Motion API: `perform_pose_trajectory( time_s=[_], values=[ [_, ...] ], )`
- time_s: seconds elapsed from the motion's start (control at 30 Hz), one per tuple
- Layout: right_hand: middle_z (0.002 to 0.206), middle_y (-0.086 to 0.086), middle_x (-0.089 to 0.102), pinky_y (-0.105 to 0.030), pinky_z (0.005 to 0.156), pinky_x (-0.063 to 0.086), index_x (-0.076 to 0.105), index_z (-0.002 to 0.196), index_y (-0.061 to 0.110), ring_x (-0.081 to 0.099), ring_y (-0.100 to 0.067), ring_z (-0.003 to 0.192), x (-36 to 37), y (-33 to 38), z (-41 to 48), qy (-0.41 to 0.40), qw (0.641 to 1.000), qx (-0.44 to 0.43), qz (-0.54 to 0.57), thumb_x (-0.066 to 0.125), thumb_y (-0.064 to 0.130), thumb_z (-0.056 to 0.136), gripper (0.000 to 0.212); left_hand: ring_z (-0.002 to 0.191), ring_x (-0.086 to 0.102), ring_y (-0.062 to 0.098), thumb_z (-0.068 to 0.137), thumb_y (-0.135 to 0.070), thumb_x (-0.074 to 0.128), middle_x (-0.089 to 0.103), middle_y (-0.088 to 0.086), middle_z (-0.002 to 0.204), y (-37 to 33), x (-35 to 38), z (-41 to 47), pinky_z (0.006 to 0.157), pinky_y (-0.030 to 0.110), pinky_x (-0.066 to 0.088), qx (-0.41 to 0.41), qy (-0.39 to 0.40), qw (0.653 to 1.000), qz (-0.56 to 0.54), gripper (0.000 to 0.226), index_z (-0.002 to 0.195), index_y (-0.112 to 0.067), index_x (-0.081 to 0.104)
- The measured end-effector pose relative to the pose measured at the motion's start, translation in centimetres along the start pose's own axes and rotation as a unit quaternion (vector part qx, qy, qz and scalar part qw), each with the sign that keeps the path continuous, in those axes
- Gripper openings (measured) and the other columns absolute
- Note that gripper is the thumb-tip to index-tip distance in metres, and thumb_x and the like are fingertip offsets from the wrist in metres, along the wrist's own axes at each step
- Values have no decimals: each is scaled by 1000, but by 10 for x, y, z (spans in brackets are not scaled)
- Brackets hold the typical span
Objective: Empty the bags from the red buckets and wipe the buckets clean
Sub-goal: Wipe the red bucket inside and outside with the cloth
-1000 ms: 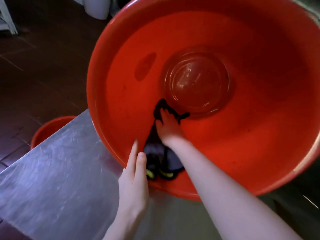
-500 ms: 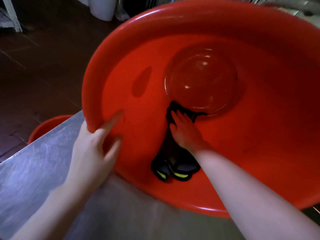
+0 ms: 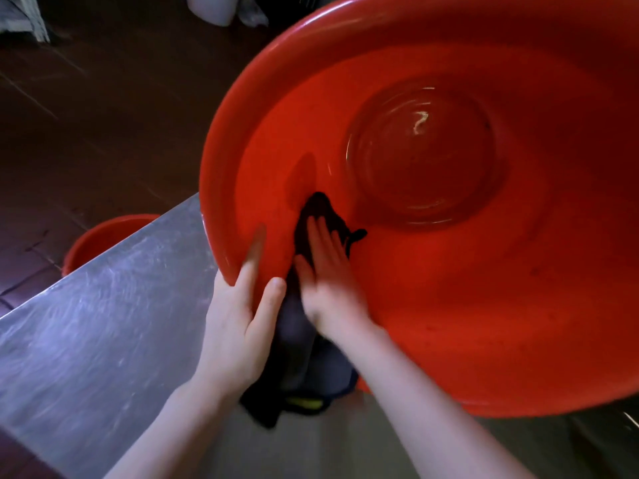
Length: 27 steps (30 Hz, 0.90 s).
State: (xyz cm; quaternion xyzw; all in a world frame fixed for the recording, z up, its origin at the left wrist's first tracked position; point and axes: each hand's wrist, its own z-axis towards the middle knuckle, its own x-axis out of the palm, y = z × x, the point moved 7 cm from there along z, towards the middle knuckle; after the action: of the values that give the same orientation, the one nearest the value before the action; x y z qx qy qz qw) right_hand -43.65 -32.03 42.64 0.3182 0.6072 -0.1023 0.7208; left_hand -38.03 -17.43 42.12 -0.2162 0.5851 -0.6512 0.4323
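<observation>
A big red bucket (image 3: 466, 305) lies tipped toward me on a steel table, its round bottom facing the camera. My left hand (image 3: 242, 323) grips its near-left rim, fingers curled over the edge. My right hand (image 3: 328, 271) is pressed flat on a dark cloth (image 3: 301, 357) against the inner wall, left of the bucket's bottom. The cloth's tail, with a yellow-green trim, hangs out over the rim onto the table. No bag shows inside this bucket.
The steel table (image 3: 96, 323) runs left and toward me; its far edge drops to a dark tiled floor. A second red bucket (image 3: 100, 236) stands on the floor beyond that edge. A white container (image 3: 214, 8) is at the top.
The bucket has swung right and tilted more. My left hand has shifted its grip lower along the rim. My right hand has slid the cloth left across the inner wall, away from the bottom.
</observation>
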Motion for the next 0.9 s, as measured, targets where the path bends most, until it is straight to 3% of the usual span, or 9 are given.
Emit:
perform_pose_trajectory(
  time_s=[0.13,0.23,0.33,0.47,0.53,0.6,0.7,0.8,0.9],
  values=[
    [161,-10,15,-40,120,11,17,154,11,13,-29,148,-19,-64,59,4,983,183,-23,30,34,104,56,130,18,-22,91,-68,31,26,-15,148,1,3,-3,100,-4,14,9,8,1000,2,57,146,-57,20],
    [160,-10,21,-41,120,12,23,152,9,17,-28,147,-23,-63,62,-16,976,213,-27,29,35,103,55,131,20,-19,90,-69,31,27,-15,148,1,2,-1,100,-5,15,2,0,1000,1,59,147,-56,20],
    [162,-8,13,-35,121,8,16,154,11,9,-25,149,-5,-14,12,15,993,108,-40,31,42,102,63,132,19,-18,91,-60,34,25,-17,147,-1,0,1,101,-2,14,10,-8,1000,2,60,149,-50,20],
    [163,2,2,-30,122,8,3,155,21,-3,-15,150,-6,29,-59,47,997,-24,-47,21,59,90,78,133,12,-19,86,-61,42,16,-38,140,-8,-2,-5,104,0,13,32,35,999,9,63,146,-54,24],
    [163,3,0,-31,122,8,3,155,20,-6,-14,150,-12,24,-60,58,996,-23,-57,22,60,93,77,134,21,-6,82,-63,48,21,-24,135,-17,-14,0,110,15,21,54,29,996,62,63,143,-55,31],
    [163,3,2,-30,122,7,6,156,20,-5,-13,150,-15,22,-56,67,995,-32,-68,27,57,97,73,126,33,15,84,-53,55,22,-6,130,-41,-37,20,110,24,29,122,-53,983,129,61,142,-41,42],
    [163,4,8,-33,122,14,12,155,22,3,-15,150,-14,11,-62,88,989,-37,-110,32,53,97,69,100,36,6,89,-31,66,29,-2,120,-59,-50,54,93,18,36,183,-94,962,181,62,145,-34,41],
    [162,1,14,-34,121,16,16,154,22,11,-18,149,-33,-29,-61,80,974,38,-208,30,53,95,68,107,49,24,86,-11,70,43,14,131,-41,-39,49,80,32,42,123,-63,976,169,73,146,-39,39],
    [163,-5,9,-37,120,7,13,155,17,6,-23,150,-56,-72,-54,68,939,144,-305,25,53,97,69,113,49,26,83,-13,74,50,17,133,-24,-12,1,83,20,37,62,-62,989,118,70,141,-39,44]
  ],
)
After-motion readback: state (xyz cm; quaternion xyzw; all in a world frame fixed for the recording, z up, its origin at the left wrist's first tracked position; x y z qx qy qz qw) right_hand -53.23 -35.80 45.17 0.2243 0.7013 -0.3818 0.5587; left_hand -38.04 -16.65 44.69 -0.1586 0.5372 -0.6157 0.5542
